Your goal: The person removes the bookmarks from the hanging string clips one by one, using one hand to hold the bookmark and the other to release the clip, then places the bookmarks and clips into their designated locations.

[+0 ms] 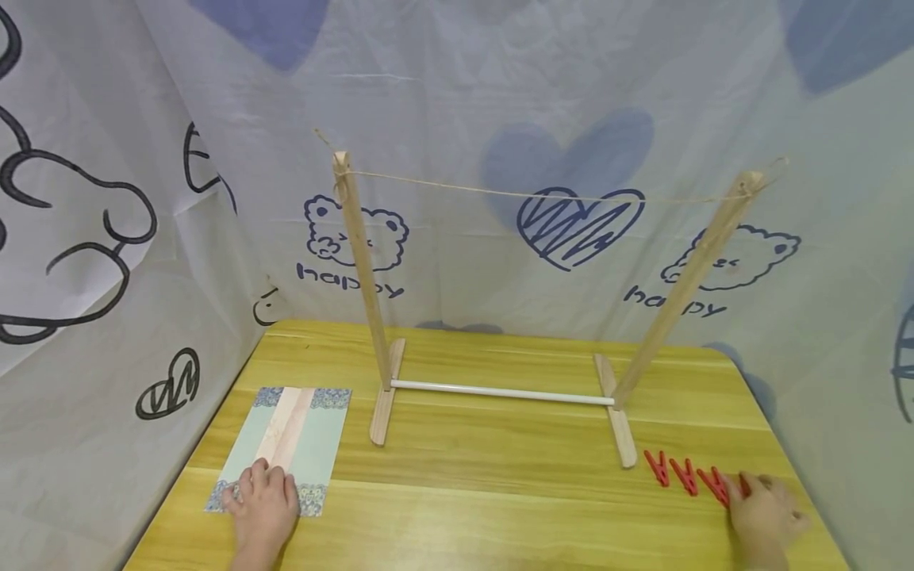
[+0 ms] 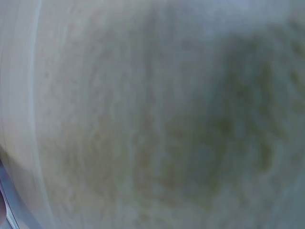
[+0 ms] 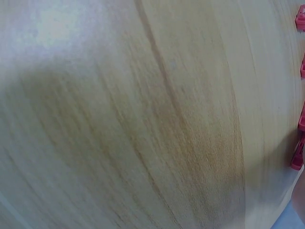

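At the left, my left hand rests on the lower part of a patterned paper sheet, pale green with a pinkish middle strip and blue lace-print ends. The sheet lies flat on the table. My right hand is at the right end of a row of red clothespins, its thumb and fingers around the last clothespin. Most of that clothespin is hidden by the hand in the head view. The left wrist view holds mainly blurred tabletop, with a sliver of the hand at its edge.
A wooden stand with two posts rises from the table's back half. A thin string runs between the post tops, and a white rod joins the feet. The wood-grain table meets printed cloth walls.
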`<state>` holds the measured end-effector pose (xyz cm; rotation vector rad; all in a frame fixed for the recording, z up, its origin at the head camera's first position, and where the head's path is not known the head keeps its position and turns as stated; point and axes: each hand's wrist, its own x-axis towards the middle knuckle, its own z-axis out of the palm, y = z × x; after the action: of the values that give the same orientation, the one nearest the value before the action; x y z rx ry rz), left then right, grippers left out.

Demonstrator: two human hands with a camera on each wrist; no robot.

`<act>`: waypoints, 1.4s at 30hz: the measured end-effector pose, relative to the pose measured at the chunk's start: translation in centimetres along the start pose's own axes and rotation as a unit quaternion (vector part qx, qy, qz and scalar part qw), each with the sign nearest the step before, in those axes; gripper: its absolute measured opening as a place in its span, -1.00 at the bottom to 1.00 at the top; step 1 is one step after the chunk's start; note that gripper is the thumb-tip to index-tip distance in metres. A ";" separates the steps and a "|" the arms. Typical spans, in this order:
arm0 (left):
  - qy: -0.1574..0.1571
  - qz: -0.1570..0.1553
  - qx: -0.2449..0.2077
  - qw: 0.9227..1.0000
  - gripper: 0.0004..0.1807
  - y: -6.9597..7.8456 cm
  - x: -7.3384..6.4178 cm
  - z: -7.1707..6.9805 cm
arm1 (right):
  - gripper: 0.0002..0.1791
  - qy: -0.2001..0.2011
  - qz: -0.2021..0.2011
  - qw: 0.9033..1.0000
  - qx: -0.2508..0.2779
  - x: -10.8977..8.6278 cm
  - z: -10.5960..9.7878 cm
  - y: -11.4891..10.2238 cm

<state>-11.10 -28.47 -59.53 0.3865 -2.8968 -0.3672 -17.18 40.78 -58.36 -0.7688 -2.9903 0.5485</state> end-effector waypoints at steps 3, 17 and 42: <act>-0.003 -0.004 0.004 1.000 -0.74 0.1 0.0 0.0 | -0.31 -0.003 -0.003 1.000 -0.005 0.1 0.1 0.1; 0.013 0.000 0.002 1.000 -0.74 0.1 -0.2 0.3 | -0.26 -0.026 -0.013 1.000 -0.009 0.0 -0.1 0.2; 0.013 -0.005 0.001 1.000 -0.76 0.1 -0.1 0.1 | -0.26 -0.018 -0.052 0.998 0.003 0.0 -0.5 0.3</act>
<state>-11.06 -28.33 -59.61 0.4046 -2.8717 -0.3578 -16.98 41.17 -58.03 -0.6042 -3.0384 0.5732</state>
